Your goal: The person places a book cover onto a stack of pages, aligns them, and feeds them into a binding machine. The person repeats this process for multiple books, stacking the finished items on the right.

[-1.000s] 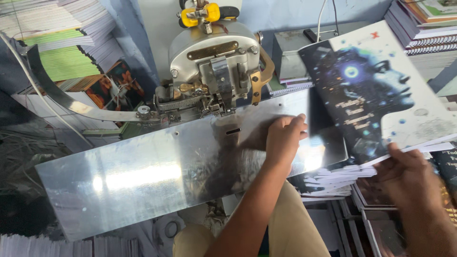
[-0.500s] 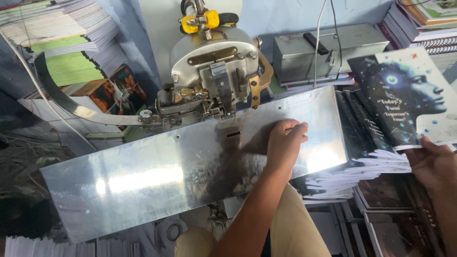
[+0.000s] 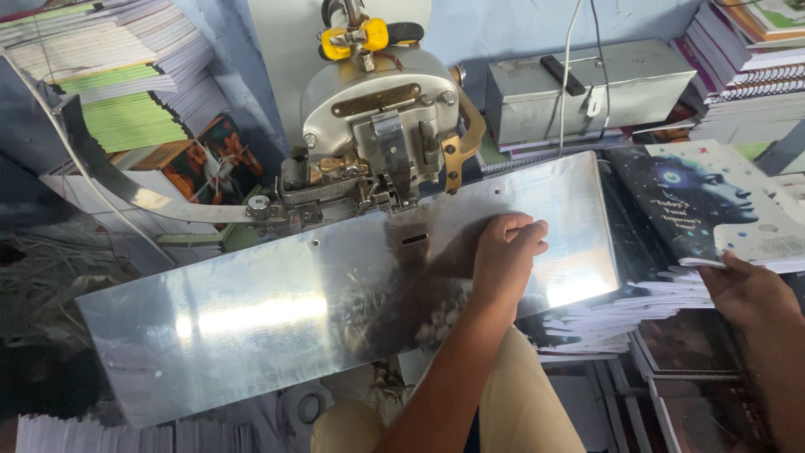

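While book stacks crowd the room, left hand (image 3: 503, 256) rests on metal plate (image 3: 251, 323).

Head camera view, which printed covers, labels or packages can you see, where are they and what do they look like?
Booklet cover: right side, atop a fanned stack, held by the right hand; dark blue, face in profile, white corner.
Floral cover: left, behind the machine; black with orange flowers.
Tag: small, white, hanging on the grey metal box.

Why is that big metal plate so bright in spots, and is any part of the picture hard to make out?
Head view: the metal plate throws back white glare at its left middle and right end; the left hand and forearm cast a dark smear across it; the lower left corner sinks into deep shadow; the machine head and the booklet by the right hand stay sharp.
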